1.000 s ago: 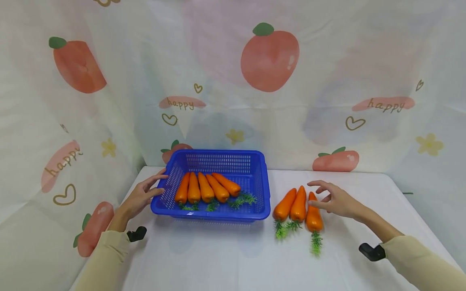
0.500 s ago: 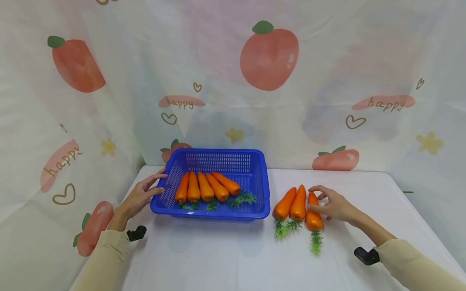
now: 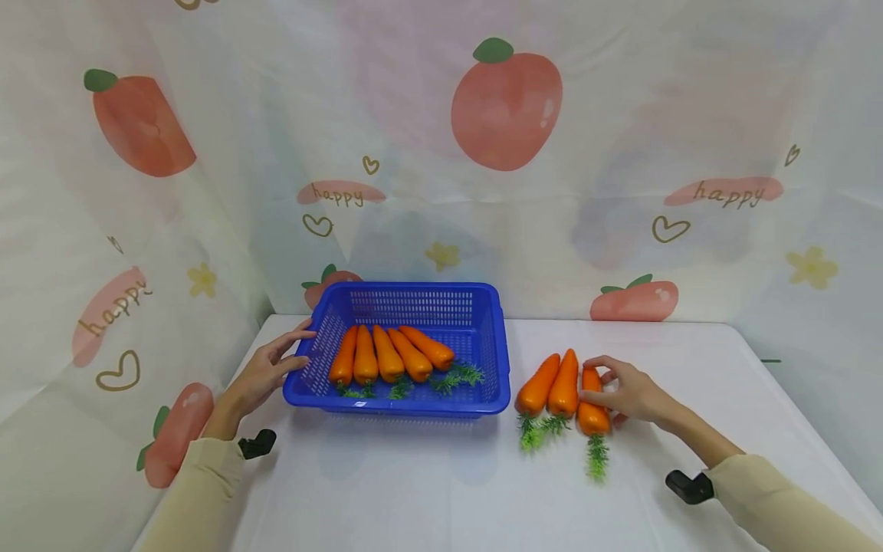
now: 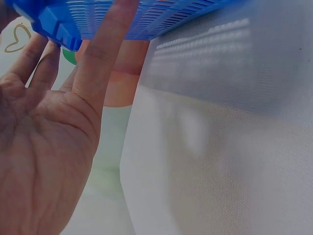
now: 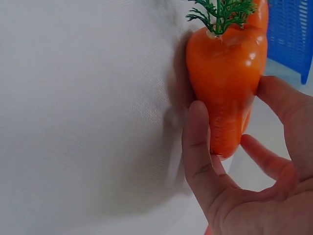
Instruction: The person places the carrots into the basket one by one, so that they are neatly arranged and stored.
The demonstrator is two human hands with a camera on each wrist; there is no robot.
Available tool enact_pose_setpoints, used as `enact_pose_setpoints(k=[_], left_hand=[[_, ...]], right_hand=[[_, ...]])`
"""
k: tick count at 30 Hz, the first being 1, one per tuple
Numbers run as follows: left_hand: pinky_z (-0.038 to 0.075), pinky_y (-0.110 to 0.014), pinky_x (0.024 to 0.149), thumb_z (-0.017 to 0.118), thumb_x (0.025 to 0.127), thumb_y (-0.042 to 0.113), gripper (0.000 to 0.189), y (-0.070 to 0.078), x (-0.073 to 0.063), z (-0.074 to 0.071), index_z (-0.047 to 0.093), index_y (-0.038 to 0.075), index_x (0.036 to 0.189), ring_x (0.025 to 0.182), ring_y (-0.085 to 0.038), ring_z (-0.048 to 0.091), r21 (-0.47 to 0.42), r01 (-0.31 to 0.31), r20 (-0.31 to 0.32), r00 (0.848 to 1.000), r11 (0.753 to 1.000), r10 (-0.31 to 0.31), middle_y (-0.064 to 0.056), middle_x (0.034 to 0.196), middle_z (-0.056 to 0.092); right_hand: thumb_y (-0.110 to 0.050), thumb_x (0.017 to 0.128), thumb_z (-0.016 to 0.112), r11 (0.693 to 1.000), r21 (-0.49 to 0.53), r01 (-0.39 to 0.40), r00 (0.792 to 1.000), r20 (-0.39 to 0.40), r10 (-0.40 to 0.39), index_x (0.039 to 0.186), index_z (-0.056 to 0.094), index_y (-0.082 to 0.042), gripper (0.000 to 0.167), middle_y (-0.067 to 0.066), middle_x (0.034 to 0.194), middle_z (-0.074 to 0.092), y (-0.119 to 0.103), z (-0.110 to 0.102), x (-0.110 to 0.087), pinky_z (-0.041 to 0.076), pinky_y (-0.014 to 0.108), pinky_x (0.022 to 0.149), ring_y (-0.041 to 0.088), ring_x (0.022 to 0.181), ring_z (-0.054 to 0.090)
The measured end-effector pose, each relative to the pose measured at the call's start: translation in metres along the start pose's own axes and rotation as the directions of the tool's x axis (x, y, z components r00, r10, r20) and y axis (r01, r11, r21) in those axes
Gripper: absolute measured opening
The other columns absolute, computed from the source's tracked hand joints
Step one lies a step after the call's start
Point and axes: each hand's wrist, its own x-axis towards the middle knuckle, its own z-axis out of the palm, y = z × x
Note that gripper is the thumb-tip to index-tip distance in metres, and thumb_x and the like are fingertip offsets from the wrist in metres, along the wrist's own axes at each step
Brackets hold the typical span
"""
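My left hand (image 3: 258, 379) touches the left rim of a blue plastic basket (image 3: 396, 404), its fingers extended; the left wrist view shows the thumb (image 4: 100, 58) against the basket's slotted wall. Inside the basket several orange carrots lie side by side, tips to the back, green tops to the front. My right hand (image 3: 633, 392) holds a carrot (image 3: 593, 420) on the table, right of the basket. In the right wrist view its thumb and fingers lie on either side of that carrot (image 5: 225, 68). Just left of it lie two more carrots, one (image 3: 538, 387) beside the other (image 3: 564, 387).
A white cloth covers the table (image 3: 414, 491). Behind and to the left hangs a printed curtain (image 3: 414, 100) with fruit and hearts. Each forearm wears a dark device near the cuff, one left (image 3: 257, 444) and one right (image 3: 690, 487).
My right hand has moved slightly left and down onto the rightmost carrot and closed its fingers around it. The left hand stays at the basket rim.
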Motion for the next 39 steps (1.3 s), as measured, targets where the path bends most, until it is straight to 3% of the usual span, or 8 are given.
enact_pose_setpoints(k=[7,19,32,39], left_hand=[[0.058,-0.048,0.094,0.059,0.105,0.016,0.052,0.000,-0.001,0.000,0.043,0.006,0.153,0.153,-0.048,0.019,-0.014,0.006,-0.001,1.000,1.000,-0.006,0.000,0.173,0.011],[0.055,-0.055,0.096,0.060,0.104,0.018,0.053,0.001,-0.001,0.000,0.044,0.007,0.153,0.152,-0.048,0.019,0.001,0.011,-0.010,1.000,1.000,-0.011,-0.001,0.173,0.012],[0.059,-0.046,0.092,0.058,0.105,0.016,0.051,0.000,-0.001,-0.002,0.043,0.006,0.153,0.153,-0.048,0.018,-0.016,-0.005,0.005,1.000,1.000,0.005,0.000,0.173,0.011],[0.060,-0.043,0.090,0.059,0.105,0.015,0.052,0.001,0.001,-0.001,0.043,0.004,0.153,0.153,-0.048,0.017,-0.032,-0.001,0.016,1.000,0.999,0.002,-0.001,0.173,0.011]], right_hand=[[-0.033,0.091,0.079,1.000,-0.004,-0.008,1.000,0.003,0.008,0.143,0.048,0.001,0.070,0.027,0.115,0.055,0.001,0.002,0.002,0.061,0.039,0.059,0.023,0.072,0.060],[-0.032,0.091,0.079,0.999,0.024,-0.025,1.000,0.017,0.024,0.146,0.046,0.001,0.072,0.030,0.120,0.052,0.000,0.002,0.001,0.062,0.039,0.060,0.023,0.070,0.063],[-0.027,0.090,0.080,1.000,-0.007,-0.019,0.999,0.033,0.019,0.146,0.046,0.004,0.072,0.029,0.116,0.054,-0.003,0.000,0.004,0.062,0.040,0.061,0.024,0.070,0.062],[-0.022,0.090,0.080,1.000,0.027,-0.010,0.997,0.083,0.008,0.148,0.043,0.003,0.073,0.034,0.123,0.052,-0.007,-0.010,0.004,0.063,0.044,0.063,0.023,0.074,0.064]])
